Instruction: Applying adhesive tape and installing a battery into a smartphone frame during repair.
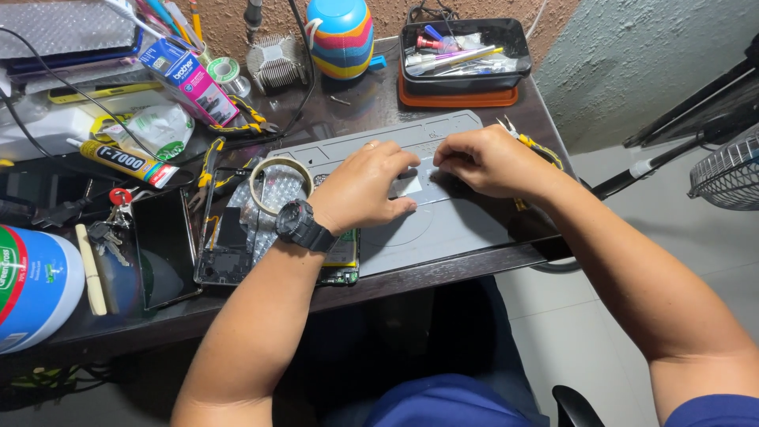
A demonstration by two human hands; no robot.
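I see two hands, left hand (365, 190) and right hand (486, 162), fingertips pinching one pale flat strip (427, 186) on the grey mat (458, 225); one pink-blue box (190, 79) lies far left.

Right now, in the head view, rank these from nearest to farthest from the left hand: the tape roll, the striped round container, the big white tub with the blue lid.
From the left hand:
1. Beige ring-shaped tape roll, just to its left on the grey work mat.
2. Round container with coloured stripes, at the desk's back edge.
3. Big white plastic tub with blue lid, at the far left front.
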